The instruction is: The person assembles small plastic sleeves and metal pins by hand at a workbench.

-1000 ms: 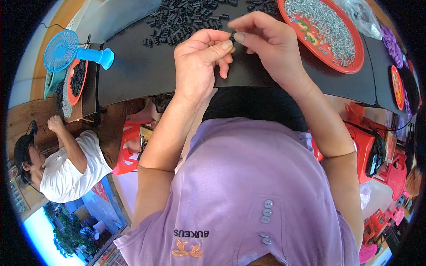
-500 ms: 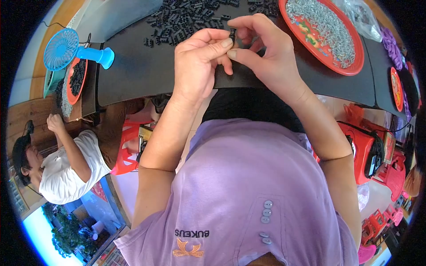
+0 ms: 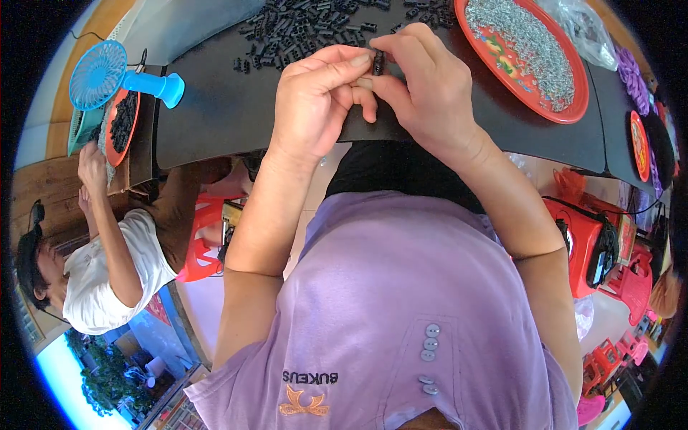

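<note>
A small black plastic part [image 3: 378, 63] is held upright between my two hands, above the near part of the dark table. My left hand [image 3: 315, 97] is closed, its thumb and forefinger tips at the part's left side. Thumb and forefinger of my right hand [image 3: 430, 82] pinch the same part from the right. Whether anything smaller sits between the fingertips is too small to tell. Beyond my hands spreads a loose pile of similar black parts [image 3: 304, 32]. To the right is a red oval tray [image 3: 579, 97] with many small clear or silvery pieces [image 3: 534, 54].
A blue desk fan [image 3: 100, 75] stands at the left, by an orange-red plate [image 3: 130, 140] of black parts. A co-worker in a white shirt [image 3: 107, 287] sits there. A clear plastic bag [image 3: 584, 32] and purple cords [image 3: 631, 79] lie at the far right.
The black part has turned slightly in my fingers, and my left hand has shifted a little left. At the left, the co-worker's hand has moved up to the table's edge beside the plate.
</note>
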`<move>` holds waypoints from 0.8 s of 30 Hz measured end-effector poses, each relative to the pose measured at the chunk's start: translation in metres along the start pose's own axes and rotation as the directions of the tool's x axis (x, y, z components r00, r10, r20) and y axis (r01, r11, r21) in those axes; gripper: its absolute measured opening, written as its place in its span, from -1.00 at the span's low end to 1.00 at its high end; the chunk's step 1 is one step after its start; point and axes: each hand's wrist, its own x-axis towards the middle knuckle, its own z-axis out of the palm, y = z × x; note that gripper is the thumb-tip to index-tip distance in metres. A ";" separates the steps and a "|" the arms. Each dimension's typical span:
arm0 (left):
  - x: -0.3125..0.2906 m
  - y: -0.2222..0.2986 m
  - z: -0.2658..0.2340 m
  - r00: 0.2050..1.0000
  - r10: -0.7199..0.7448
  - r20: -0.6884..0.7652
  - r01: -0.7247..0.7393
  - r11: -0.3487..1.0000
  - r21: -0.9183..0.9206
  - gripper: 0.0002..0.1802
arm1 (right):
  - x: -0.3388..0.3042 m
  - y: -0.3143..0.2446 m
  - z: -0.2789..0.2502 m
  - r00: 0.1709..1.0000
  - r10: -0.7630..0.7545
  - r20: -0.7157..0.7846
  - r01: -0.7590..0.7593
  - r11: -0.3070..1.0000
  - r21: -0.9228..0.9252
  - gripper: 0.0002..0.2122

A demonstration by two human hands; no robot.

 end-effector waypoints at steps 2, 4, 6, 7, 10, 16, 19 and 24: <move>0.000 0.000 -0.001 1.000 -0.017 0.012 0.017 1.000 -0.001 -0.82 | 0.000 -0.002 -0.001 1.000 -0.025 -0.016 0.024 1.000 -0.015 -0.69; 0.001 -0.001 -0.003 0.999 -0.002 0.038 0.003 1.000 -0.023 -0.81 | -0.001 -0.002 -0.003 0.999 -0.051 -0.005 0.051 0.998 -0.033 -0.69; 0.000 0.001 -0.004 0.997 -0.009 0.076 0.011 1.000 -0.026 -0.81 | -0.002 -0.004 -0.006 0.998 -0.064 -0.013 0.064 0.998 -0.028 -0.70; 0.000 0.001 -0.004 0.994 -0.017 0.111 0.020 0.999 -0.029 -0.80 | -0.002 -0.005 -0.007 0.997 -0.077 -0.020 0.077 0.997 -0.022 -0.70; 0.000 0.001 -0.004 0.992 -0.017 0.122 0.023 0.999 -0.043 -0.79 | -0.001 -0.007 -0.012 0.993 -0.115 -0.021 0.115 0.993 0.005 -0.68; 0.000 0.002 -0.007 0.990 -0.028 0.136 0.031 0.999 -0.018 -0.79 | -0.002 -0.009 -0.011 0.997 -0.073 -0.027 0.073 0.997 0.000 -0.73; -0.001 0.003 -0.005 0.989 -0.038 0.141 0.041 0.999 -0.018 -0.80 | -0.003 -0.007 -0.009 0.996 -0.074 -0.044 0.075 0.997 0.026 -0.72; -0.006 0.002 0.005 0.999 0.013 0.040 -0.019 0.990 0.142 -0.85 | -0.004 -0.007 -0.007 0.999 -0.046 0.003 0.046 0.998 0.036 -0.69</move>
